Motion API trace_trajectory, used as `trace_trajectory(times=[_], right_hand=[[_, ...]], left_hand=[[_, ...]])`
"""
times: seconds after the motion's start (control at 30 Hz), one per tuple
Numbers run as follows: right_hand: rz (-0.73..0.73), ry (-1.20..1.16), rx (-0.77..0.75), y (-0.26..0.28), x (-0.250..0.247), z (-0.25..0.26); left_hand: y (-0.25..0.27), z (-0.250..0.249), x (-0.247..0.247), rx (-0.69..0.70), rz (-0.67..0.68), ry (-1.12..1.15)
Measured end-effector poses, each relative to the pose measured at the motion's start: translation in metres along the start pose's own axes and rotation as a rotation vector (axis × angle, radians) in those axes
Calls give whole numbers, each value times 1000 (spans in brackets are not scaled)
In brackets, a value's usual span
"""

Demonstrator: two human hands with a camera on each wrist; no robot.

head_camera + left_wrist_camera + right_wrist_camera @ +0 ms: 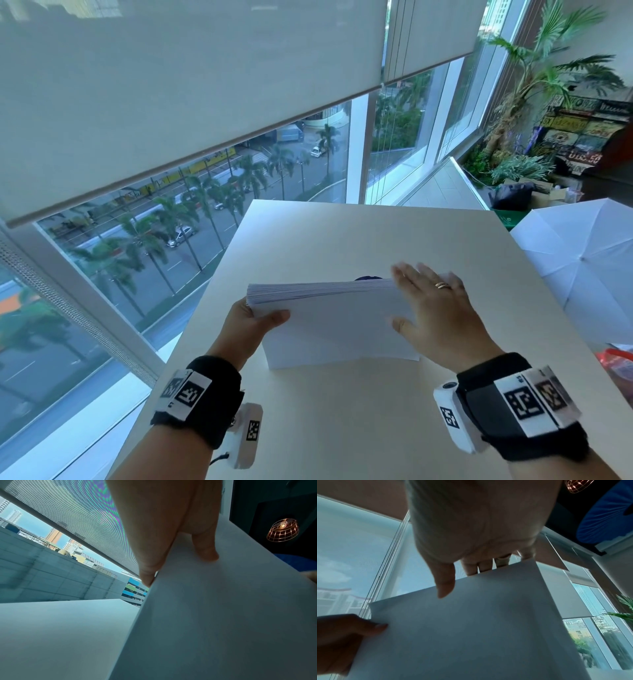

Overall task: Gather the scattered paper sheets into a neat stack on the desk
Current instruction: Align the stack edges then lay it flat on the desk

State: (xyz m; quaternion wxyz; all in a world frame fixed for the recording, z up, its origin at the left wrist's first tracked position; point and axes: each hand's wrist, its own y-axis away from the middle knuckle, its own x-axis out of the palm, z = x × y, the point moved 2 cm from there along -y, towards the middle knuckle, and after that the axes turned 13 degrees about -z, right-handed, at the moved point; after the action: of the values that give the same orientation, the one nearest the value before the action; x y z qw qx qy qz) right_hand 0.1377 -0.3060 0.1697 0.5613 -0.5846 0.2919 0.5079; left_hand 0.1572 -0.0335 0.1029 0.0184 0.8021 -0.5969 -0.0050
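Your left hand [251,320] grips left edge of paper stack [335,322], thumb on front face. Stack stands on lower edge on counter [359,236], tilted toward you. Your right hand [436,310] lies flat against right edge, fingers [406,274] straight, apparently released.
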Motion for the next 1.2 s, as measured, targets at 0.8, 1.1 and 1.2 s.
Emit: trace_trajectory(times=[0.8,1.1,1.2], right_hand=[[201,-104,-467,-35,10,131],[226,-29,-427,-30,2,116],[158,-56,-209,-31,-14,86]], left_hand=[[2,0,-3,-16,40,-12],[3,1,-4,-13,61,0],[3,1,-4,-8,56,3]])
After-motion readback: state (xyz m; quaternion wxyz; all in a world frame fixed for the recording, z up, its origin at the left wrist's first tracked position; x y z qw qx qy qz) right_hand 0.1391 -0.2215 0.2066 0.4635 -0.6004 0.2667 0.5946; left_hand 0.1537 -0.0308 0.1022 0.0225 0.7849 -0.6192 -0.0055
